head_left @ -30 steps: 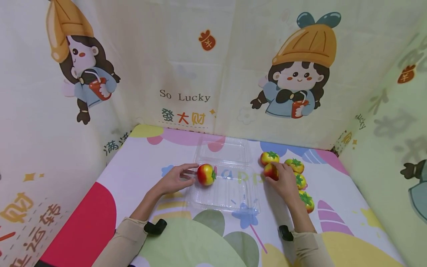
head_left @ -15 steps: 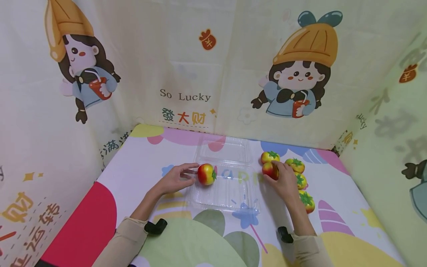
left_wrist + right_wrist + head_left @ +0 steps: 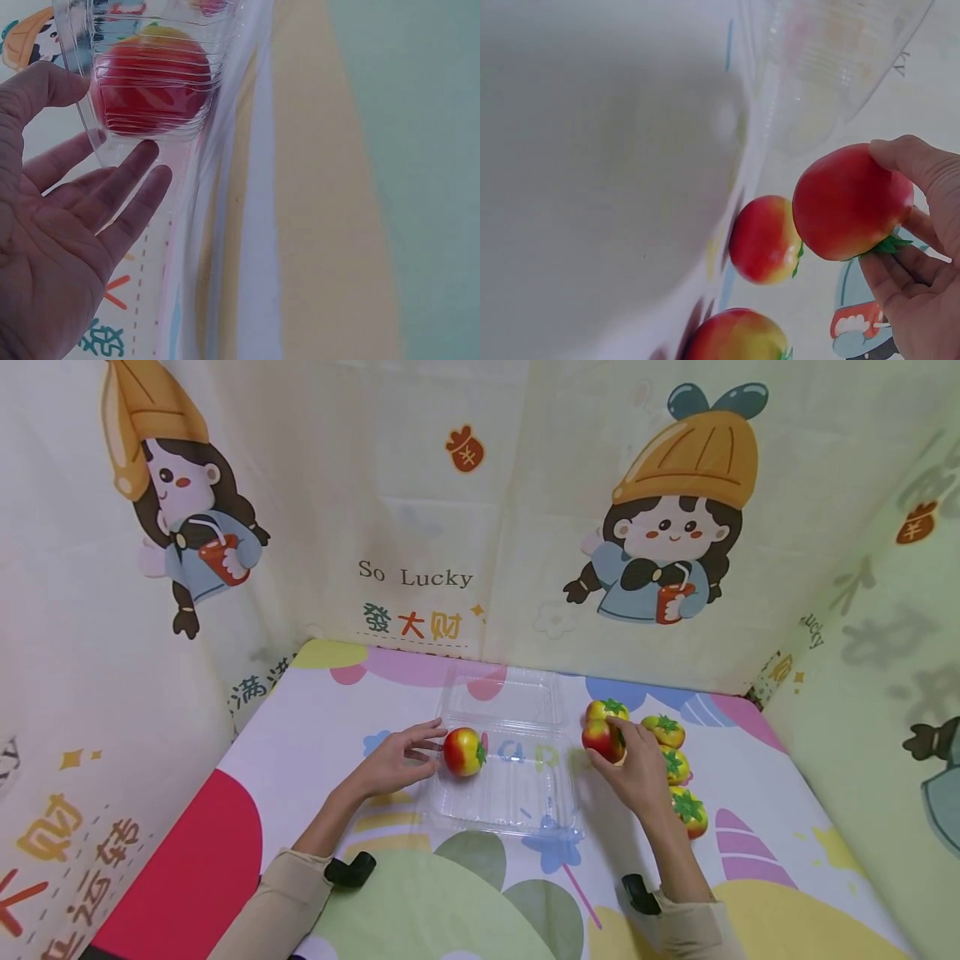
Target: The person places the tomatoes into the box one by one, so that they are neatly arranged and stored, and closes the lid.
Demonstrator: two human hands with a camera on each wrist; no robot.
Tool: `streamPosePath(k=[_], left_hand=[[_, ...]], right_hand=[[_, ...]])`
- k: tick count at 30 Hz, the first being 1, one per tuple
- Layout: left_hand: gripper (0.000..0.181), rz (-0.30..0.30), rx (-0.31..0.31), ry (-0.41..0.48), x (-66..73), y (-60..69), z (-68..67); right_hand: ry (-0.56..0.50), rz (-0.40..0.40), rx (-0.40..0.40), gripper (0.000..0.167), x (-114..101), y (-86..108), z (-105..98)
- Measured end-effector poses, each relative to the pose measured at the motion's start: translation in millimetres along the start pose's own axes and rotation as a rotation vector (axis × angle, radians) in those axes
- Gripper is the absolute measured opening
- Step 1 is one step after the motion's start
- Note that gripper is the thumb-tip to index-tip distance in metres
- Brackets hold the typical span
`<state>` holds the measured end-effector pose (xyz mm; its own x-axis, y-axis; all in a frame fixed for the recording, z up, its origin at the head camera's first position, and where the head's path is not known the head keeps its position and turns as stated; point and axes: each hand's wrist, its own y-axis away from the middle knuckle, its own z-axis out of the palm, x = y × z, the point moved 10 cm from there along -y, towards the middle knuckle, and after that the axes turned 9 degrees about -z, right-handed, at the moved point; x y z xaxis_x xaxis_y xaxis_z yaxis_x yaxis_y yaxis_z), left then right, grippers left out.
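Note:
My right hand grips a red-and-yellow tomato with a green leafy top, between thumb and fingers. In the right wrist view this tomato is lifted off the table, its leaves toward the fingers. At the left edge of a clear plastic box, my left hand rests with spread, slightly bent fingers. The left wrist view has its thumb and fingertips at the box wall. Another tomato lies on its side in the box's left part, seen through the plastic in the left wrist view.
Several more tomatoes, such as the near one and the far one, stand on the table right of the box. The box's open lid lies flat behind it. Printed cloth walls in the table's back and sides.
My right hand has raised the tomato from the table and shifted it slightly left and away from me. The left hand and the box have stayed in place.

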<state>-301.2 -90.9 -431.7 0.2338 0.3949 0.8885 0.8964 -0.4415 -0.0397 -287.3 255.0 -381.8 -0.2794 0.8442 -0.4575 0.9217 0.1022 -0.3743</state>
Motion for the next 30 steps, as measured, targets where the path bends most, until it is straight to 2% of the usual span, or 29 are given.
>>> streamPosePath(k=[6, 14, 30], left_hand=[[0.054, 0.012, 0.001, -0.004, -0.1, -0.2, -0.2], [0.055, 0.024, 0.0, 0.003, 0.6, -0.3, -1.5], [0.054, 0.028, 0.004, -0.005, 0.0, 2.1, -0.5]], right_hand=[[-0.011, -0.008, 0.031, 0.068, -8, 3.3, -3], [-0.032, -0.062, 0.073, 0.067, -33, 7.4, -9], [-0.116, -0.105, 0.065, 0.07, -60, 17.0, -2]])
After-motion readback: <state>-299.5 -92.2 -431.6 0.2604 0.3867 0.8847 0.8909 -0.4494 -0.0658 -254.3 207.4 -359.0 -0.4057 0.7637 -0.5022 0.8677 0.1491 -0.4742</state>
